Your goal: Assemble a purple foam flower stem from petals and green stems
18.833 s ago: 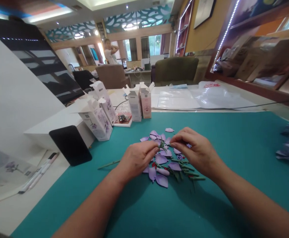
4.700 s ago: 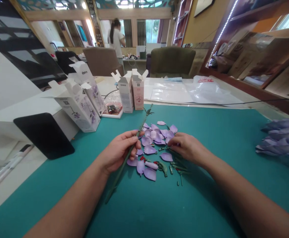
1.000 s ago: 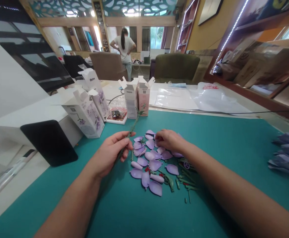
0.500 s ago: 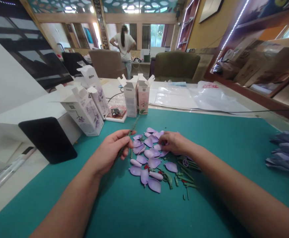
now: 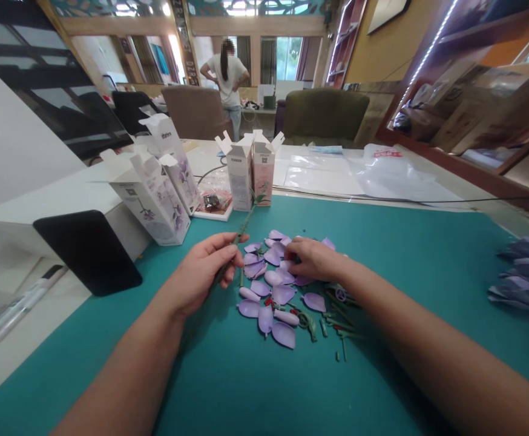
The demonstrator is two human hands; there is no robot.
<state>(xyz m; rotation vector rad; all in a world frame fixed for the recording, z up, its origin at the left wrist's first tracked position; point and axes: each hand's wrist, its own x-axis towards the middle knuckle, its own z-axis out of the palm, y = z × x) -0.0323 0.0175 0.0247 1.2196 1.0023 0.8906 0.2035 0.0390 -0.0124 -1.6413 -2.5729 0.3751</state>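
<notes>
Lilac petals [image 5: 283, 335] lie loose on the teal mat [image 5: 264, 387] before you. Your left hand [image 5: 206, 265] grips a green stem [image 5: 245, 225] aslant; your right hand [image 5: 316, 257] curls among the petals, its grasp hidden. Best pinch lightly, the stem steady and clear of the cartons [image 5: 241, 178] beyond.

Open green surface [image 5: 264, 387], near middle
Beyond, strewn petals [image 5: 284, 295] (green bits [image 5: 323, 327] too) block passage; cartons [image 5: 158, 209] and a black slab [image 5: 89, 253] bar the left, purple blooms [image 5: 523, 278] the right.
</notes>
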